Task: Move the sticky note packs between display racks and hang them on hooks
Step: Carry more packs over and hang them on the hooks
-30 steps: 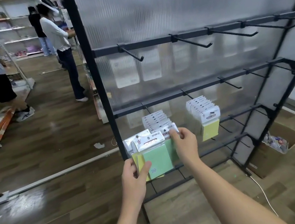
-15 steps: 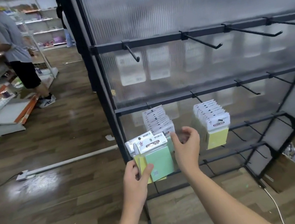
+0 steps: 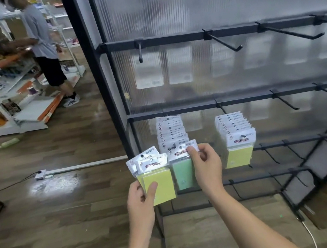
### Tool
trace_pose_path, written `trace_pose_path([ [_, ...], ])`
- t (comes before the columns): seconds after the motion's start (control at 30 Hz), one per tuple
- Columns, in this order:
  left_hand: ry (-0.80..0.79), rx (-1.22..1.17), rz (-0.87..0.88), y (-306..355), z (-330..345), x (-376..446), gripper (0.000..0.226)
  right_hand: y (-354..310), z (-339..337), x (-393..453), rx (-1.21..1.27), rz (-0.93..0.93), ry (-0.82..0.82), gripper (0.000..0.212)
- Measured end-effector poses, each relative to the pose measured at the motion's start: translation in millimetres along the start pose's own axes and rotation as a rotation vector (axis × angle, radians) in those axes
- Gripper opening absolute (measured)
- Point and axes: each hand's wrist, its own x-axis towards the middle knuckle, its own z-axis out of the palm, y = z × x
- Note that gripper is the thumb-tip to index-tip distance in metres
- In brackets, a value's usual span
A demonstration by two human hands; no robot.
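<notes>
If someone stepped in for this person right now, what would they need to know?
Left hand holds a few yellow sticky note packs, thumb across the front.
Right hand pinches the header of a green pack at the tip of the left loaded hook.
Done: two hooks on the middle bar carry packs, the left stack and the right stack.
Left: seat the green pack, then hang the yellow ones; empty hooks remain to the right.

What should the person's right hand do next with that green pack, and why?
Probably slide the green pack further back onto the hook and let go. The right hand pinches its header card, and the hook's tip seems already through the hole, in front of the hung row. The left hand holds yellow packs waiting their turn.
</notes>
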Motion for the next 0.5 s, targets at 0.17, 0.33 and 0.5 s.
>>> trace_pose_path([
  [0.17, 0.064, -0.018, 0.019, 2.1, -8.9, -3.8, 0.017, -7.8, 11.5, -5.2, 0.005, -0.05, -0.047, 0.03],
  [0.33, 0.057, -0.041, 0.025, 3.2, -17.3, -1.4, 0.018, -6.1, 13.4, -11.1, -0.01, -0.096, -0.031, 0.024],
  [0.5, 0.007, -0.052, 0.028, 2.2, -22.8, 1.7, 0.018, -5.9, 22.4, -7.3, -0.075, -0.02, 0.043, 0.031],
])
